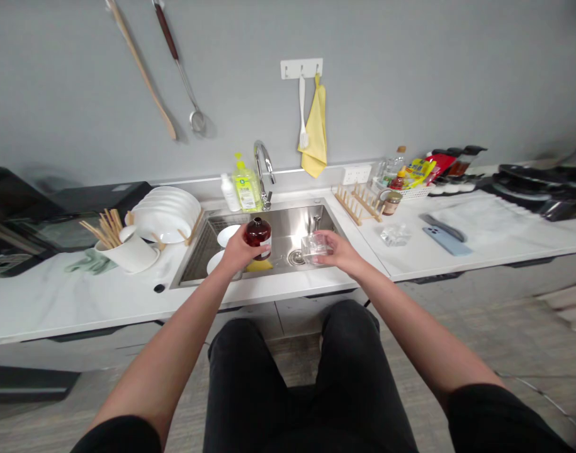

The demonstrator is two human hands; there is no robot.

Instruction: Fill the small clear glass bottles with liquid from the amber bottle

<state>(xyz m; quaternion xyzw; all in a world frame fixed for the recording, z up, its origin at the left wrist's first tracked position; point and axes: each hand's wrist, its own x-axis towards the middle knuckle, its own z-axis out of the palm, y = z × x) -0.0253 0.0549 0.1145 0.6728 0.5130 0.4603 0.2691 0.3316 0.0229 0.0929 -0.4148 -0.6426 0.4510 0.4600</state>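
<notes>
Over the left part of the steel sink [288, 220], my left hand [239, 253] is wrapped round a dark red-brown bottle [258, 234] with a pale label and an uncapped black neck. My right hand [337, 251] grips a small clear glass [312, 247] above the drain [296, 257], fingers on its right side. Bottle and glass are apart, both roughly level with each other. Beneath the bottle, a yellow sponge or cloth [259, 265] lies in the sink beside white bowls [228, 235]. A small black cap [159, 288] rests on the counter to the left.
Green dish soap [248, 189] and the faucet [263, 167] stand behind the sink. White plates [167, 211] and a utensil holder [129, 251] are on the left. To the right are a wooden rack [358, 204], another clear glass piece [395, 235], a phone [447, 241] and a knife [443, 226].
</notes>
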